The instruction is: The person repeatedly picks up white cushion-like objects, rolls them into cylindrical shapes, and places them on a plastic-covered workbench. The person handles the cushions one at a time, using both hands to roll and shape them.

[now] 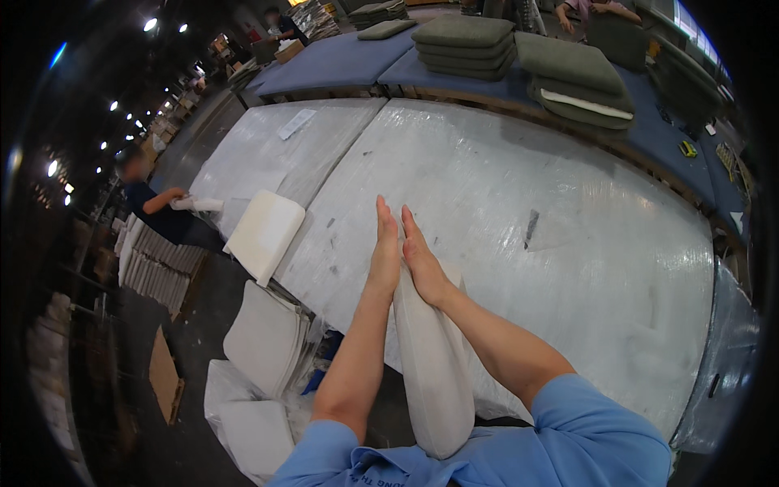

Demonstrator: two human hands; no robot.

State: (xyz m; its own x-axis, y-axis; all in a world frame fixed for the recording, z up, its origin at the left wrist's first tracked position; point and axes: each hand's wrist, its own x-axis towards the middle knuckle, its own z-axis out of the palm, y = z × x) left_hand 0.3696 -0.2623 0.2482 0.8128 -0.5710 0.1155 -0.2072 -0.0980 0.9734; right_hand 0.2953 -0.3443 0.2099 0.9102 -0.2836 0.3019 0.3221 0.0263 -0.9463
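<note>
Cushion (436,381), slab-shaped and cream-white, stands on edge at the near side of the plastic-wrapped white table (503,187), left hand (385,247) and right hand (422,264) flat about its far end, fingers straight, grip unclenched; dark lettering (375,478) marks the light-blue shirt (576,438); a white sheet (296,123), too small to read, lies on the table's far left

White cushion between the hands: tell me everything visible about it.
The white cushion looks soft, perhaps foam or fabric-covered, plain, with a thick, rounded near end. Seen nearly edge-on, it runs from the blue shirt to its far end, held between the left hand and right hand, fingers straight. Its underside is hidden.
</note>
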